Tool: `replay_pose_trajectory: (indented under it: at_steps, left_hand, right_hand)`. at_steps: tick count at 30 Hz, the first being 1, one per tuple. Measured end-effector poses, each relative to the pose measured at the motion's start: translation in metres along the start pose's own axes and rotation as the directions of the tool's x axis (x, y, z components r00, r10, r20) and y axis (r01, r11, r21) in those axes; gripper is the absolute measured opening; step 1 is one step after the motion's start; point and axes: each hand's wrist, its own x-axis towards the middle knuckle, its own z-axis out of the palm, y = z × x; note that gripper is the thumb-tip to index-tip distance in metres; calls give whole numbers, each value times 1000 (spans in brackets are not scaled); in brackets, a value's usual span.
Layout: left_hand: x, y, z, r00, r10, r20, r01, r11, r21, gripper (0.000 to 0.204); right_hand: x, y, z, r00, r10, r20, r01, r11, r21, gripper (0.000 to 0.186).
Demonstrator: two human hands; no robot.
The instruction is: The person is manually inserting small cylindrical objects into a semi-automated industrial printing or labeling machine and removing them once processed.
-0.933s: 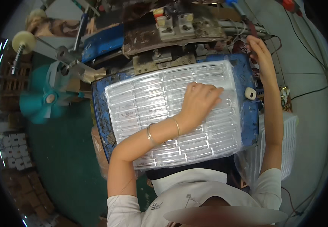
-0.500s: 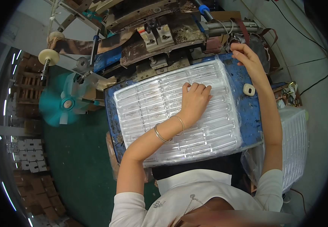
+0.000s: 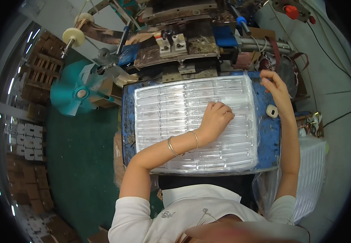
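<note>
A wide flat pack of clear plastic tubes [image 3: 159, 114], laid in rows with dark print and edged in clear film, rests on the blue worktable [image 3: 266, 133]. Over the right-middle of the pack, my left hand [image 3: 216, 121] has its fingers curled down against the tubes; whatever is under the fingertips is hidden. Two bangles circle that wrist. My right hand [image 3: 277, 89] is raised by the table's far right corner, fingers loosely bent and thumb apart, with nothing seen in it. Below it on the table lies a small cream rounded case [image 3: 271, 111].
Beyond the table stands a stained press machine [image 3: 175, 58] with metal clamp blocks and a foil roll at its left. A teal fan [image 3: 81, 94] spins at the left. Another film-wrapped stack of clear tubes [image 3: 311, 174] stands at right. Cartons [image 3: 25, 174] line the far left.
The whole view has shifted and turned slightly. My left hand stays curled on the tubes, little changed in place. My right hand remains near the far right corner, its fingers slightly lower.
</note>
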Motion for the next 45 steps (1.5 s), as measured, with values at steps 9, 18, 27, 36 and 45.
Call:
replay_pose_trajectory:
  at_steps: [9,18,27,36,45]
  left_hand:
    - [0,7,-3,997,-65,39,66,998,-21,23]
    - [2,1,-16,992,-40,120,28,994,105,20]
    - [46,-16,-55,875,-276,-398,75,889,-452,27]
    - [82,-66,-84,787,-128,-604,320,921,221,43]
    - [116,-103,-102,820,117,-560,231,828,511,21]
  right_hand:
    - [-1,-1,20,996,48,75,-54,995,89,24]
    - [-2,-3,21,989,93,117,-105,990,99,26]
    - [9,-6,58,942,-45,333,-49,963,267,36]
    - [51,-14,45,995,25,96,-62,914,402,28]
    - [103,-42,53,996,69,-54,-45,931,362,33]
